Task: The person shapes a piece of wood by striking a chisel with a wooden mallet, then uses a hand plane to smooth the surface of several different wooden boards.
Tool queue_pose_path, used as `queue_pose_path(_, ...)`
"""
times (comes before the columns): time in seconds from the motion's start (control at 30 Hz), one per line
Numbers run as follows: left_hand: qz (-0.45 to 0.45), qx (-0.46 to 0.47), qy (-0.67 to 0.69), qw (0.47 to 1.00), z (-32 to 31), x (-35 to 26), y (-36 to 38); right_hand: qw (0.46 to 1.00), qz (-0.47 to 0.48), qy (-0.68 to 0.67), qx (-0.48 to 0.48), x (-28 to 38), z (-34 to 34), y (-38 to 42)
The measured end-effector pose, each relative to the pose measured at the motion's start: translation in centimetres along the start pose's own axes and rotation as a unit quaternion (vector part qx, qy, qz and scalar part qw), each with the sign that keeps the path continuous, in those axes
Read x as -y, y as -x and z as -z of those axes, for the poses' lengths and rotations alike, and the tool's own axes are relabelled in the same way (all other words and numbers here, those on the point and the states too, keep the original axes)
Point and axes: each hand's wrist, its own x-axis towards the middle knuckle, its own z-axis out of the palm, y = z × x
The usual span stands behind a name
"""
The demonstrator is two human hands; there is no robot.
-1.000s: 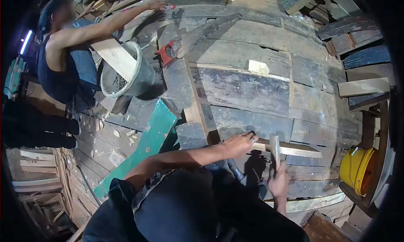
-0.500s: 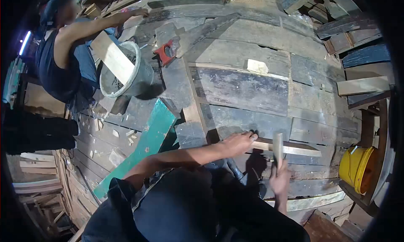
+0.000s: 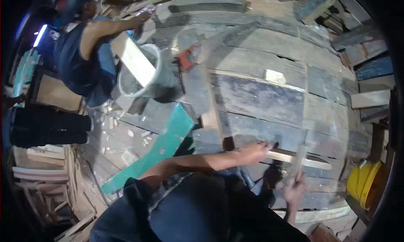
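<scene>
On our far left, a glowing white tube lamp point(image 3: 41, 35) hangs tilted above a standing person in dark trousers point(image 3: 50, 126). Beside that person, a co-worker in a dark sleeveless top point(image 3: 71, 58) reaches an arm out over the floorboards. Next to the co-worker, a pale flat plank point(image 3: 136, 63) lies slanted across a round grey bucket point(image 3: 163, 75). Below the bucket, a long green-painted board point(image 3: 153, 151) runs diagonally towards our left forearm. To the right of the bucket lies a handsaw with a red handle point(image 3: 186, 58), its blade pointing up and away.

Our left hand point(image 3: 254, 152) is closed, fingers curled down over the near-left end of a long, narrow, pale-edged wooden strip point(image 3: 317, 162), which lies low over the grey floorboards point(image 3: 265, 124) in front of us and points right. Farther out, a small pale wood block point(image 3: 275, 76) sits by the edge of a dark, scuffed board point(image 3: 252, 92).

Our right hand point(image 3: 293, 189) is wrapped around the lower end of a pale, straight-handled tool point(image 3: 299, 157); the tool stands nearly upright and crosses our view of the strip. Blur hides whether they touch.

At the right edge, a pale squared timber point(image 3: 370, 99) lies above a yellow plastic bucket point(image 3: 357, 179), tipped so that its mouth faces right. A small white patch near its rim is too blurred for us to read.
</scene>
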Motion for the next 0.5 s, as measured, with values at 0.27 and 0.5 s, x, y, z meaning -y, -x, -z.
queue_pose_path(0.27,-0.055,-0.102,-0.069,0.991,-2.3,1.8,-1.3,0.995,-0.09,-0.031,-0.04,-6.4,-2.4,-1.7)
queue_pose_path(0.5,-0.072,-0.162,-0.099,0.979,-0.7,4.2,-1.3,0.994,-0.078,-0.061,-0.042,-4.1,-1.6,-1.1)
